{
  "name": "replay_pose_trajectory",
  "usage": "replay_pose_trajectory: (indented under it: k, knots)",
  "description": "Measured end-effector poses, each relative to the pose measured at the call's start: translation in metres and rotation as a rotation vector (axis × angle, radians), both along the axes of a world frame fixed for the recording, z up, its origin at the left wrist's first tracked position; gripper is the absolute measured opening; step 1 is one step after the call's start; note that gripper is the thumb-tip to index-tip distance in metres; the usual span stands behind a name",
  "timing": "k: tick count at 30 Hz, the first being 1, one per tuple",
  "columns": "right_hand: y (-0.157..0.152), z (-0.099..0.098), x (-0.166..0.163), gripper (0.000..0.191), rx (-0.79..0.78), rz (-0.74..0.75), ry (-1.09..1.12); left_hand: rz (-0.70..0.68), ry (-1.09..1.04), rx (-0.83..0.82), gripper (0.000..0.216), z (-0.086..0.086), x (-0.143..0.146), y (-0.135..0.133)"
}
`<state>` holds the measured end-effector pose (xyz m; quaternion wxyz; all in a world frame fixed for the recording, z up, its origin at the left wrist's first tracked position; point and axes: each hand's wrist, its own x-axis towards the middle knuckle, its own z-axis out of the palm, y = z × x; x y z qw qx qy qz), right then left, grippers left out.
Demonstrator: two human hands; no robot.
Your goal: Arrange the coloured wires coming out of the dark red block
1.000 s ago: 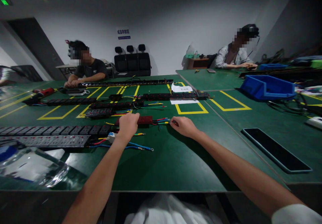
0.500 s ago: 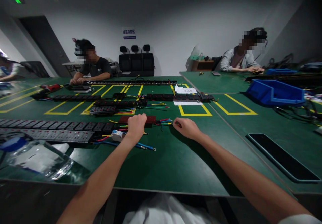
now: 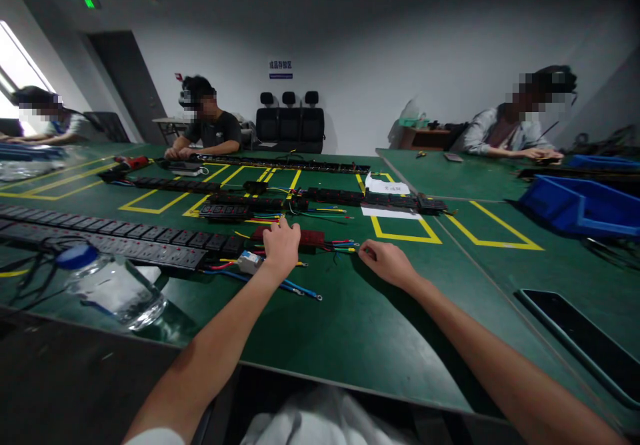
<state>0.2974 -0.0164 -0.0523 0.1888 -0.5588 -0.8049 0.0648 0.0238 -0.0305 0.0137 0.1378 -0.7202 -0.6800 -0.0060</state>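
My left hand [image 3: 283, 250] rests over the left part of a dark red socket module [image 3: 313, 237], its fingers loosened and slightly apart. From the module's right end run several coloured wires [image 3: 343, 245] tipped with ring terminals. At those tips my right hand [image 3: 387, 263] is closed in a pinch on a wire end; the fingers hide the exact grip. Beneath my left wrist sits a small white and blue breaker [image 3: 249, 262], with blue wires [image 3: 300, 289] reaching out to the right. Long black socket strips [image 3: 170, 253] lie to the left.
A water bottle [image 3: 115, 288] lies tilted at front left. A phone [image 3: 580, 338] and a blue bin [image 3: 583, 205] are on the right. More socket strips [image 3: 335, 195] and a paper sheet [image 3: 387, 186] lie farther back. Co-workers sit across the green table [image 3: 390, 345].
The fingers of my left hand have loosened from a closed fist over the module. My right hand keeps its pinch at the wire tips. The view has turned left.
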Motion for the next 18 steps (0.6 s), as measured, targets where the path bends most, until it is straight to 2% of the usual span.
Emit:
replay_pose_trajectory:
  k: [6,18]
  knots:
    - [-0.0025,0.0046,-0.0022,0.019,0.002,0.0,0.002,-0.005,-0.003,-0.046,0.037,0.0089,-0.0025,0.002]
    - [-0.0009,0.0028,-0.0035,0.019,0.025,-0.008,-0.004,-0.055,0.067,-0.024,0.044,0.0072,-0.0029,0.0055]
